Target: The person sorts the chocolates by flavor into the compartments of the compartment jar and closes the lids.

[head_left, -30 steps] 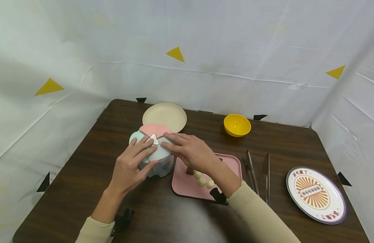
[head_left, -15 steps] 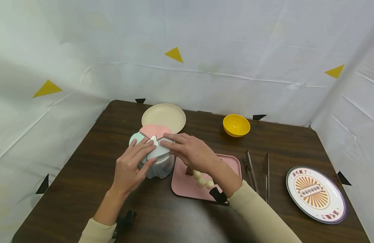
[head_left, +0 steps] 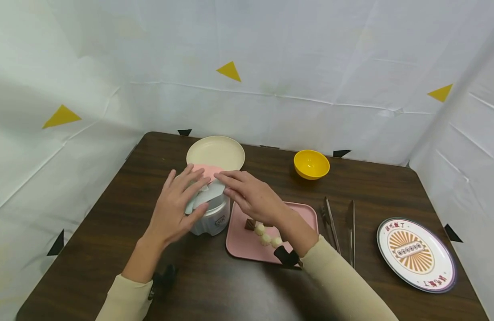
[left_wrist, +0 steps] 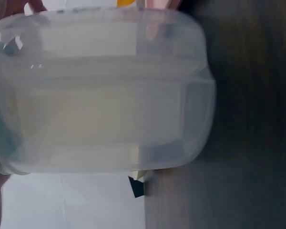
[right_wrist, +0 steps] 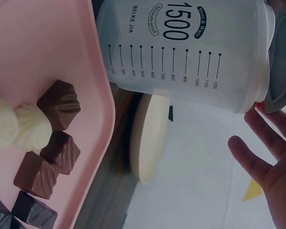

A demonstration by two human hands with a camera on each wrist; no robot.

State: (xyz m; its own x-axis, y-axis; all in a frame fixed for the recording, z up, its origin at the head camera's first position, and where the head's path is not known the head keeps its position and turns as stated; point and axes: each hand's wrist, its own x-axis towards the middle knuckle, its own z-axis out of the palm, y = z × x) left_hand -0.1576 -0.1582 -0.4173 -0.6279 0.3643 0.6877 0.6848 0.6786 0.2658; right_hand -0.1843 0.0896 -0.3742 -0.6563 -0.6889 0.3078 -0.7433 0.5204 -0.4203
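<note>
A clear plastic storage jar [right_wrist: 181,52] with measuring marks stands left of the pink tray. Its petal-shaped lid has a pink section [head_left: 210,170] and a grey section [head_left: 210,194], which is tilted up from the rim. My left hand [head_left: 172,207] holds the lid from the left, fingers over its top and thumb at the near edge. From the right, my right hand [head_left: 256,198] holds the lid's edge with its fingertips; one finger stands apart in the right wrist view. In the left wrist view the jar's translucent wall [left_wrist: 100,114] fills most of the picture.
A pink tray [head_left: 240,249] bears brown and cream chocolates [right_wrist: 62,105]. Behind the jar lies a cream plate [head_left: 214,149]. A yellow bowl [head_left: 312,166], tongs [head_left: 331,225], a long metal utensil [head_left: 353,232] and a patterned plate [head_left: 441,254] are on the right.
The lid's grey section has tilted up and shows more edge-on. My left fingers have moved up and spread, and my right hand has shifted slightly with the lid.
</note>
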